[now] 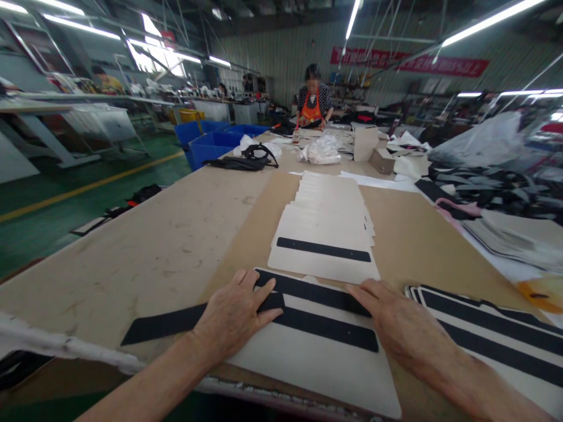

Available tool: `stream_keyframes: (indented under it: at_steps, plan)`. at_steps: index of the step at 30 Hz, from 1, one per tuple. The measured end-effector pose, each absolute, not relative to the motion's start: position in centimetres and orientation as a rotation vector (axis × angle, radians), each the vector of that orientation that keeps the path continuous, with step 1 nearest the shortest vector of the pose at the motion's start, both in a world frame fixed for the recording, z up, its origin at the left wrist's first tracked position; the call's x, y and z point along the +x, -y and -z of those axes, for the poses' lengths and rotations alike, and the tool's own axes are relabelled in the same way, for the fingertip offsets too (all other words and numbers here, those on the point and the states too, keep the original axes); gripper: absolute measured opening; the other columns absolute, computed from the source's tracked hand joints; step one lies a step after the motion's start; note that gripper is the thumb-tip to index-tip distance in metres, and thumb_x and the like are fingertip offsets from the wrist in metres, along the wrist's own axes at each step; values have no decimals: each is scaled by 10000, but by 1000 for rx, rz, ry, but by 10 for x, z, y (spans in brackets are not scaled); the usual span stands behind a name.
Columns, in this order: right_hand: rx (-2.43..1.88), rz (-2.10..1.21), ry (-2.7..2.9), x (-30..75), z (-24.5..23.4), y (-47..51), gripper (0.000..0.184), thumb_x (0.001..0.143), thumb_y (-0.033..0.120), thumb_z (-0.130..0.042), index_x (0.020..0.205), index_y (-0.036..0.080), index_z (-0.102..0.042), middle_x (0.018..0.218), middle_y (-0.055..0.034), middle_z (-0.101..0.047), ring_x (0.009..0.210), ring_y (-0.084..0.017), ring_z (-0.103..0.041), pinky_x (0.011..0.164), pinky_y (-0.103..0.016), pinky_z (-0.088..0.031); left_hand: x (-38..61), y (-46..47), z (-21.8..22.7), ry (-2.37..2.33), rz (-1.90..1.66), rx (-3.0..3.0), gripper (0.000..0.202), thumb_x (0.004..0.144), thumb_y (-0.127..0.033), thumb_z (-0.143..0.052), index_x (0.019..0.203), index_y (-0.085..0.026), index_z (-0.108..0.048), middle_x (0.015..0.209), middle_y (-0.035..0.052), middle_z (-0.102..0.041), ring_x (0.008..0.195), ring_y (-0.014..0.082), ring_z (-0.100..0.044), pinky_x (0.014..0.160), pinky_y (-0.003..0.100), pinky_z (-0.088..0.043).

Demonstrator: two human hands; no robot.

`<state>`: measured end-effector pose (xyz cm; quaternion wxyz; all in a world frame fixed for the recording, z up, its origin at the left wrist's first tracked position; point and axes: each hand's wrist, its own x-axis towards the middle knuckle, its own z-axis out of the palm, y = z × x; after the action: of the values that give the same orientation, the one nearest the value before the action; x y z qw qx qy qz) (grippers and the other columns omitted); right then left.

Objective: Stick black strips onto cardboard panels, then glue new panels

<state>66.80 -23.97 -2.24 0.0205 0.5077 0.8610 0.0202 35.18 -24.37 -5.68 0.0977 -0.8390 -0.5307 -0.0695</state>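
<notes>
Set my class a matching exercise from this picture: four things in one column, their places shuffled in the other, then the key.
1. Left hand
2. Right hand
3. Blue bins
4. Red banner

A. At the right edge of the nearest board
B. On the far wall
C. On a black strip jutting left past that board
D. Beside the table, on its left

Pairs: 1-C, 2-A, 3-D, 4-B
</notes>
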Motion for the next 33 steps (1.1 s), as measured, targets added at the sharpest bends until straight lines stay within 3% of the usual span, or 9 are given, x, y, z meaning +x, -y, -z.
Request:
stream_keyframes:
  at_steps: [5, 10, 15, 22, 27, 29, 31, 33]
  plan:
    - [1348, 154, -2770, 628, 26, 212, 617, 781, -25, -403, 1296, 288, -539, 1037, -63, -525, 968, -207, -502, 762, -306, -452, 352, 244, 57, 1598, 254, -2477, 538, 868, -567, -564, 1282, -225, -601, 1171, 146, -577, 1116, 314, -512, 927, 457, -501]
    - [1274, 134, -2822, 614, 27, 201, 581, 781, -42, -387, 1245, 254, -576, 994, -63, -486, 921, -192, -465, 761, -297, -418, 352, 245, 57, 1602, 274, -2489, 536, 867, -571, -564, 1274, -223, -603, 1166, 143, -570, 1108, 311, -511, 917, 461, -510]
    - [1201, 156, -2875, 588, 25, 189, 454, 818, 37, -439, 1182, 241, -618, 1028, -77, -500, 944, -213, -460, 741, -302, -421, 350, 245, 59, 1585, 289, -2484, 518, 875, -552, -564, 1274, -225, -602, 1184, 146, -563, 1106, 307, -509, 931, 455, -503]
    - [1206, 73, -2957, 570, 28, 191, 464, 846, 87, -477, 1278, 232, -566, 1095, -88, -538, 983, -224, -471, 792, -321, -444, 350, 243, 59, 1586, 281, -2479, 463, 878, -521, -575, 1241, -238, -627, 1138, 129, -586, 1080, 295, -526, 902, 436, -510]
    - [1405, -81, -2805, 623, 19, 216, 295, 820, 24, -460, 941, 176, -682, 979, -96, -604, 970, -239, -510, 802, -352, -470, 351, 245, 57, 1578, 279, -2442, 486, 871, -540, -582, 1258, -248, -610, 1143, 106, -595, 1086, 272, -532, 925, 410, -498]
    - [1502, -110, -2727, 645, 16, 232, 309, 797, -8, -457, 891, 165, -696, 947, -100, -633, 958, -243, -542, 815, -370, -490, 351, 247, 56, 1575, 280, -2434, 490, 865, -550, -587, 1248, -246, -616, 1147, 103, -604, 1092, 271, -537, 936, 410, -496]
    - [1591, -138, -2741, 655, 19, 251, 368, 817, -10, -448, 1032, 156, -696, 1016, -105, -667, 982, -236, -578, 873, -391, -503, 351, 248, 56, 1578, 309, -2428, 494, 858, -555, -594, 1229, -230, -628, 1155, 110, -612, 1093, 277, -541, 933, 418, -502]
    - [1588, -122, -2845, 652, 30, 272, 388, 891, 89, -471, 1242, 159, -623, 1172, -117, -664, 1074, -240, -595, 945, -408, -500, 352, 249, 57, 1584, 359, -2422, 483, 861, -544, -595, 1197, -201, -645, 1158, 123, -621, 1092, 284, -546, 941, 436, -505]
